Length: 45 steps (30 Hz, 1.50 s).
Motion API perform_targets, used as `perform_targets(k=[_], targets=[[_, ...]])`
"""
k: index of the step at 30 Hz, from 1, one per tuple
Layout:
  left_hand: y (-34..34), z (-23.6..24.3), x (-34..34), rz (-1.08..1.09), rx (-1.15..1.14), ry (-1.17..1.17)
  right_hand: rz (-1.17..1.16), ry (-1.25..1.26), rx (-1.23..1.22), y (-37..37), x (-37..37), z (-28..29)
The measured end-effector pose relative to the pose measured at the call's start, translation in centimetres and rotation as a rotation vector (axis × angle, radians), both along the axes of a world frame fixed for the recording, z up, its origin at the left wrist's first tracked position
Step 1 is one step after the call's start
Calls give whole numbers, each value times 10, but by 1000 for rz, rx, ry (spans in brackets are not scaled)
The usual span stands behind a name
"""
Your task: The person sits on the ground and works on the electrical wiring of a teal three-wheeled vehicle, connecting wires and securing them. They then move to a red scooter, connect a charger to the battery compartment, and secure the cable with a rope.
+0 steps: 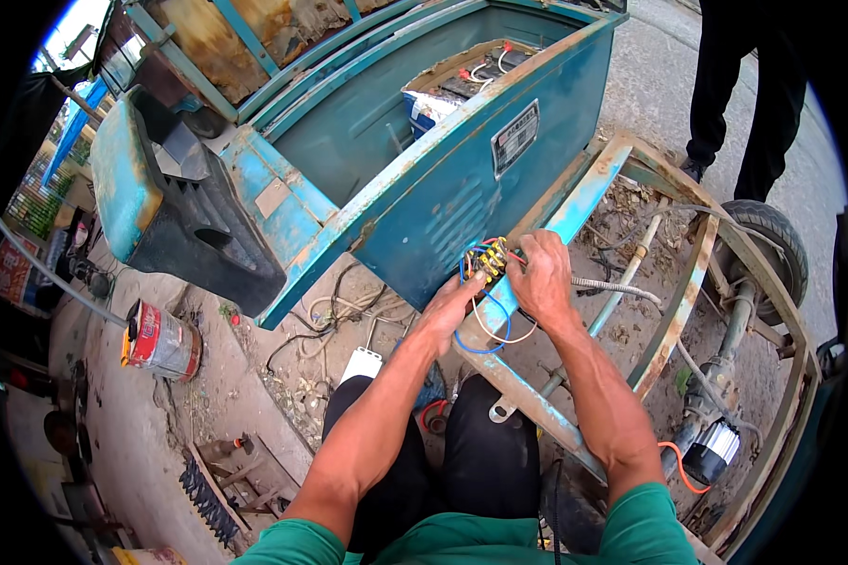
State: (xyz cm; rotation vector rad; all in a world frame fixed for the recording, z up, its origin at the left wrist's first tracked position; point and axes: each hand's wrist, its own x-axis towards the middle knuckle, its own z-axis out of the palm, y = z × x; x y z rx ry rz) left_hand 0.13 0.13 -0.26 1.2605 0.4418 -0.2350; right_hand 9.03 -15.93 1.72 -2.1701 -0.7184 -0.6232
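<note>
I'm working at an open-air vehicle repair spot, by the look of it: a rusting bare frame (589, 196) is stretching alongside me, a wheel (791, 250) and axle (733, 330) are showing, loose cables (334, 315) are trailing over littered ground (292, 400).

No wording can be read with certainty; the printed surfaces are too small or blurred. On the long side of the blue-green metal box (415, 202), above and to the right of its slots, sits a pale rectangular plate (515, 138) with a dark border and rows of fine, dark marks. Inside the box, near its far end, a blue-and-white printed carton (429, 111) shows only coloured patches. To the left of the box and lower down, a round can (163, 341) bears a red and pale printed wrap. Farther left of the box, a red panel (12, 273) carries pale, blurred shapes like lettering.
</note>
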Motion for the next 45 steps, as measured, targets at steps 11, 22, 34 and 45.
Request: perform_targets(k=[11,22,34,45], targets=[[-1,5,-4,-10,26,-34,-11,44,-11,0,-3,0],[-2,5,-3,-10,-8,-16,-86,292,299,-9,8,13],[-4,9,-3,11,25,10,49,716,540,-17,19,-6],[-3,8,-4,19,-35,-10,466,1217,1301,-29,22,3]])
